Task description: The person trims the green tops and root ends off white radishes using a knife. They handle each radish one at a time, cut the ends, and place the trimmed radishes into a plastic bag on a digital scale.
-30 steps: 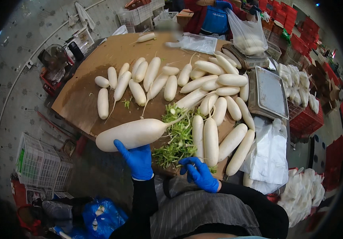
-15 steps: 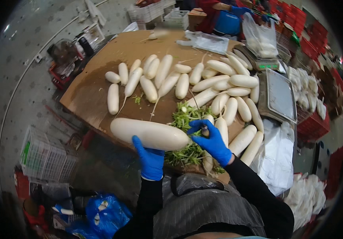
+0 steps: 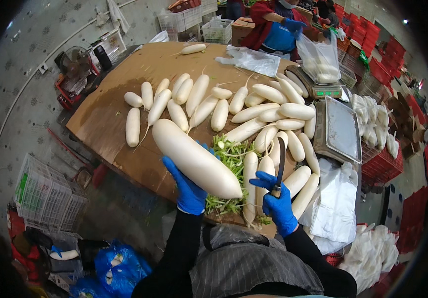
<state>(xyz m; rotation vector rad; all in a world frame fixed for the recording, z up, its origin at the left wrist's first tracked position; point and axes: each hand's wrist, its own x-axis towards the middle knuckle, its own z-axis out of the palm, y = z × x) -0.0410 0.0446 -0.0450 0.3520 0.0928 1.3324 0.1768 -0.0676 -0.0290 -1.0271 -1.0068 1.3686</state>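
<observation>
The left hand, in a blue glove, is clamped around a large white radish, thumb on the left side and some fingertips showing past the far right side. The radish is held above the near edge of the brown table, slanting from far left to near right, its narrower end nearest the right hand. That hand, also gloved in blue, has its fingers curled on the handle of a knife; the index finger seems to stick out leftward, though the small view makes this uncertain. The dark blade points to the far side, apart from the radish. Cut green leaves lie on the table between the hands, with other white radishes spread beyond and to the right. At right are a scale and, nearer, flat plastic bags.
</observation>
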